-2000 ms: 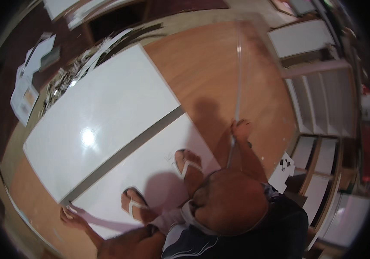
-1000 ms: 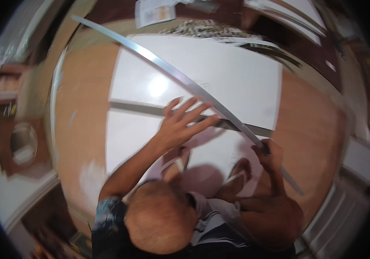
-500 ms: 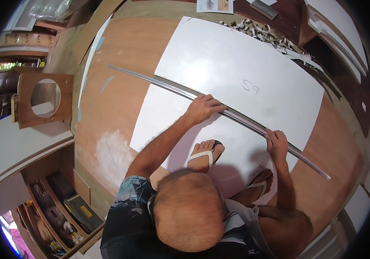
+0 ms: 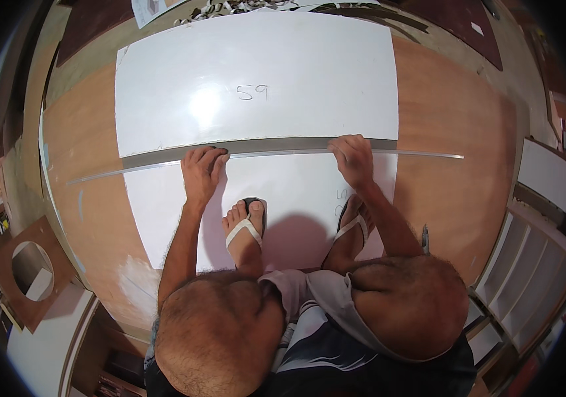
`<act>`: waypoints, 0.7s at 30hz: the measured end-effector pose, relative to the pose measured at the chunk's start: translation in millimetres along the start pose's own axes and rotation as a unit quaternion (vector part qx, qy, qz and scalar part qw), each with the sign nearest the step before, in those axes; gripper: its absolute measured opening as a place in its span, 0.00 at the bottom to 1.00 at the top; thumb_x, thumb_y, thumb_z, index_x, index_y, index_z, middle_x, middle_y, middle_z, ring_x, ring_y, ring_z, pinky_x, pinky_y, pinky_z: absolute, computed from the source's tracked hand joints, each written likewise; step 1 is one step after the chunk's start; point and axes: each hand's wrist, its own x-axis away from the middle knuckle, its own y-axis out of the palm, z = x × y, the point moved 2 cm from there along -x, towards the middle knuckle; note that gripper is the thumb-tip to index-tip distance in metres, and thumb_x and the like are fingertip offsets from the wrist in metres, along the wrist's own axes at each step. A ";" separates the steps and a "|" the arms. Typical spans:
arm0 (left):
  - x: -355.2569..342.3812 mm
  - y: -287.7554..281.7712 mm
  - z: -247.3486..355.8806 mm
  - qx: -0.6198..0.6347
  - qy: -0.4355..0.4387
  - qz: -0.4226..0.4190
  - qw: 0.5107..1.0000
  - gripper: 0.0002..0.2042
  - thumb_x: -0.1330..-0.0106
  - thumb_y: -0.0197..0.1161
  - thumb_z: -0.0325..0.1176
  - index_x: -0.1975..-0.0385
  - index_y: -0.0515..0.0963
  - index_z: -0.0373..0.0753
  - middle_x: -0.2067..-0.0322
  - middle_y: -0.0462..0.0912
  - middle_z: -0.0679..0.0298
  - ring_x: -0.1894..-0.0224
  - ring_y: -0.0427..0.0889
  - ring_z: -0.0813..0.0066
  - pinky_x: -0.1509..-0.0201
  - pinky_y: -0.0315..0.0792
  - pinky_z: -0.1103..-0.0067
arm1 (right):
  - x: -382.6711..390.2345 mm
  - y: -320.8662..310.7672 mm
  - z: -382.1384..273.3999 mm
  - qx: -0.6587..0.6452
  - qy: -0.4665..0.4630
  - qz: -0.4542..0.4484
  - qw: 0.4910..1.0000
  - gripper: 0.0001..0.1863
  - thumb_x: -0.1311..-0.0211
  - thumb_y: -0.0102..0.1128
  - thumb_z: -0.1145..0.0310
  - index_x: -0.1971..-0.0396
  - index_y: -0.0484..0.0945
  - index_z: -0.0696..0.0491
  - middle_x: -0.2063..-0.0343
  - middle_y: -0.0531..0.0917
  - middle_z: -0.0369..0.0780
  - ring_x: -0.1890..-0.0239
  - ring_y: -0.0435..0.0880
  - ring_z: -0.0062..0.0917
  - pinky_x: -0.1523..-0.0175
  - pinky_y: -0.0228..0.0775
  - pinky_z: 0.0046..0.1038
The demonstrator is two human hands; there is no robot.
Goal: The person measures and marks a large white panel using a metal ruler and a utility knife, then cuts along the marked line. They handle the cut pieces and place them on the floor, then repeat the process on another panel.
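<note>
Left fingers (image 4: 200, 155) and right fingers (image 4: 354, 145) on a metal strip (image 4: 283, 153)

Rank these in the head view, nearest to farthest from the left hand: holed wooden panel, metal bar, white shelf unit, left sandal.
1. Metal bar, touching the left hand
2. Left sandal, below it
3. Holed wooden panel, lower left
4. White shelf unit, far right

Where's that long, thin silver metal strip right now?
Across the head view's upper middle, the metal strip runs under the left hand and right hand, nearside of the long grey band.
</note>
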 end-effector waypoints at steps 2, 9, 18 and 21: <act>-2.9 1.8 1.2 -0.018 0.001 -0.004 1.000 0.06 0.33 0.69 0.37 0.63 0.87 0.43 0.63 0.86 0.64 0.57 0.78 0.59 0.51 0.69 0.64 | -5.6 -4.2 -4.7 -0.005 0.009 -0.031 0.999 0.02 0.43 0.70 0.71 0.69 0.88 0.46 0.70 0.81 0.38 0.62 0.78 0.37 0.55 0.67 0.41; -12.3 5.8 10.2 0.013 0.024 -0.022 0.999 0.08 0.32 0.66 0.35 0.63 0.84 0.38 0.63 0.85 0.58 0.57 0.79 0.52 0.48 0.69 0.62 | 9.7 -2.9 -0.8 -0.034 0.053 -0.084 0.995 0.10 0.35 0.67 0.64 0.57 0.88 0.49 0.59 0.84 0.42 0.51 0.78 0.40 0.43 0.68 0.43; -13.3 14.6 20.8 -0.026 0.021 -0.054 0.998 0.09 0.29 0.64 0.36 0.60 0.84 0.37 0.60 0.85 0.57 0.55 0.78 0.53 0.45 0.68 0.61 | 123.7 -177.7 49.9 0.105 0.205 0.043 0.972 0.26 0.27 0.55 0.54 0.36 0.71 0.52 0.40 0.74 0.44 0.35 0.68 0.38 0.31 0.58 0.44; -10.0 6.6 11.5 -0.022 0.018 -0.047 0.998 0.09 0.30 0.64 0.36 0.60 0.83 0.36 0.62 0.85 0.56 0.55 0.79 0.52 0.47 0.69 0.60 | 255.7 -173.4 122.4 0.191 0.529 -0.023 0.826 0.33 0.23 0.46 0.47 0.27 0.60 0.51 0.29 0.63 0.44 0.25 0.56 0.36 0.23 0.48 0.42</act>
